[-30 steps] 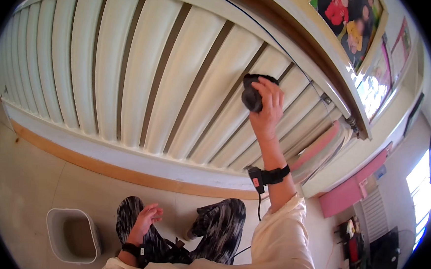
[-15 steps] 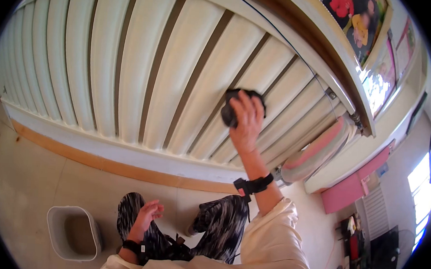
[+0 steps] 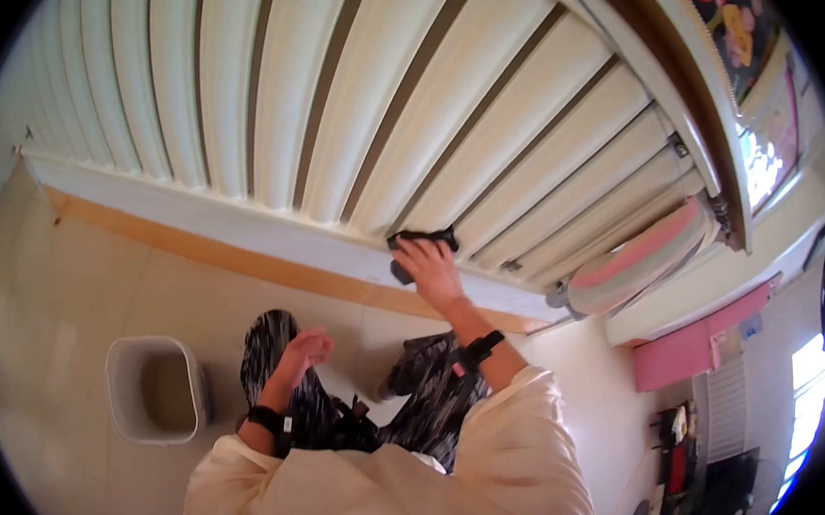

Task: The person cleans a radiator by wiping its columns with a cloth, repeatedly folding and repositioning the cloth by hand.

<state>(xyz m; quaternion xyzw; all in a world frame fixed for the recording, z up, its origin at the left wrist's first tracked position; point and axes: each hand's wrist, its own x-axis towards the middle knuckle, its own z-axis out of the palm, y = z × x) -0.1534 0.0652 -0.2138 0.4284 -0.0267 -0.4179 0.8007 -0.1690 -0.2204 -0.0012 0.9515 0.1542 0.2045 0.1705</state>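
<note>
My right hand (image 3: 432, 270) presses a black cloth (image 3: 437, 236) against the bottom end of a cream radiator (image 3: 366, 85) with tall vertical columns. The cloth shows above and to the left of the fingers, and part of it is covered by the hand. My left hand (image 3: 309, 349) hovers over my left knee, empty, with its fingers loosely apart. It is away from the radiator. Both wrists wear black straps.
A whitish bin (image 3: 128, 386) stands on the tiled floor to the left. An orange-brown strip (image 3: 186, 248) runs along the wall's foot. A pink-and-grey striped cloth bundle (image 3: 634, 262) sits at the radiator's right end, beneath a ledge (image 3: 697, 77).
My right hand has moved down the radiator with the black cloth, from mid-column to the bottom edge. The camera view has shifted a little. My left hand stays near the knee.
</note>
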